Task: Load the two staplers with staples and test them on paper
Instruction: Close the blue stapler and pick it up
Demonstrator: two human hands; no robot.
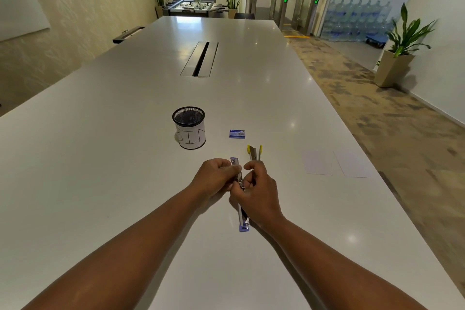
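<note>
View: one head-worn wide-angle camera, no second view to overlap with.
Position: above the near end of a long white table (125,158), at the person's head.
Facing: forward and down, along the table's length toward its far edge and the windowed room end beyond.
Nearness: close to the left hand (216,176) and right hand (256,194), which meet around the frame's centre, a little in from the near edge; both forearms run in from the bottom corners.
Field: takes in both long edges of the table and the floor on the right.
Distortion: straight lines bow outward near the frame borders.
</note>
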